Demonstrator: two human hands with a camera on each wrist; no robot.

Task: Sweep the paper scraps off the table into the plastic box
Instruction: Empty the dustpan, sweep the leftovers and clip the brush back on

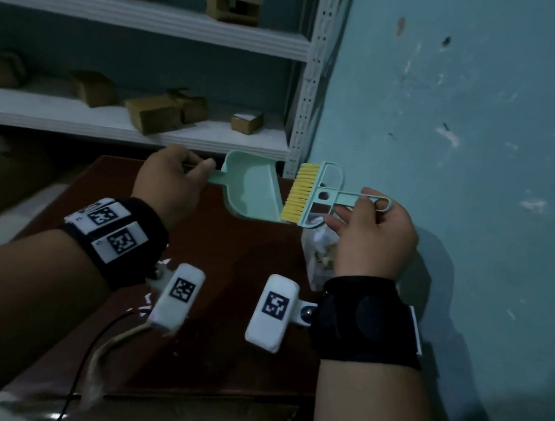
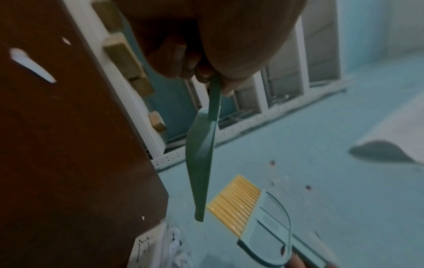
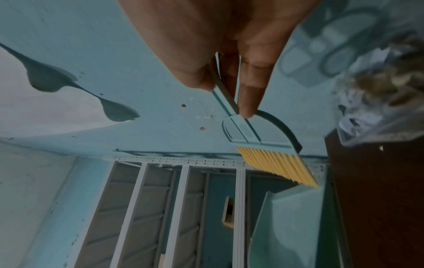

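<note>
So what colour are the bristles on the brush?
Yellow, on the mint-green brush that the right hand holds; clearest in the head view.

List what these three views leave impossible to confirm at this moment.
- Plastic box: head view, mostly hidden behind right hand and brush; fill level unreadable.
- Dustpan interior: right wrist view blurred; small scraps undetectable.
- Left hand fingers: left wrist view dark; grip detail unclear.
</note>
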